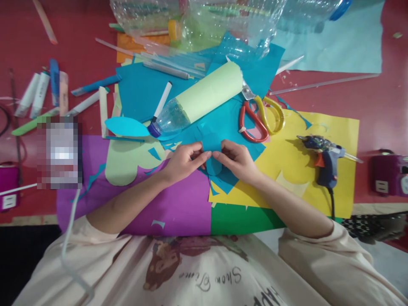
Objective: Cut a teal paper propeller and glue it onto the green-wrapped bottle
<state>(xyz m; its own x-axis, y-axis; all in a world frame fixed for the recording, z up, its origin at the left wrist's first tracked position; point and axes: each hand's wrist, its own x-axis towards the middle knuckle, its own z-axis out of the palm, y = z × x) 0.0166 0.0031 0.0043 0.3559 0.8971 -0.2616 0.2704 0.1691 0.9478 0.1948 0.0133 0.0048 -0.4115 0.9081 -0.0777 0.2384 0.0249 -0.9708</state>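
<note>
Between my two hands is a blue paper cutout point(213, 142) with rounded ends, held over blue paper sheets. My left hand point(188, 159) pinches its left edge, thumb toward the middle. On the other side my right hand point(237, 159) grips the right edge, and the two thumbs almost meet. Just beyond lies a plastic bottle point(172, 119) on its side, wrapped in light green paper point(212, 91), its purple cap pointing left. Scissors point(261, 119) with red and yellow handles rest right of the bottle. A bright blue leaf-shaped paper piece point(127, 126) lies by the cap.
A glue gun point(328, 159) lies on yellow paper point(338, 123) at right. Markers point(40, 93) and a phone-like device point(63, 153) with a cable are at left. Large clear plastic bottles point(223, 21) stand across the back. Purple paper point(185, 204) covers the near edge.
</note>
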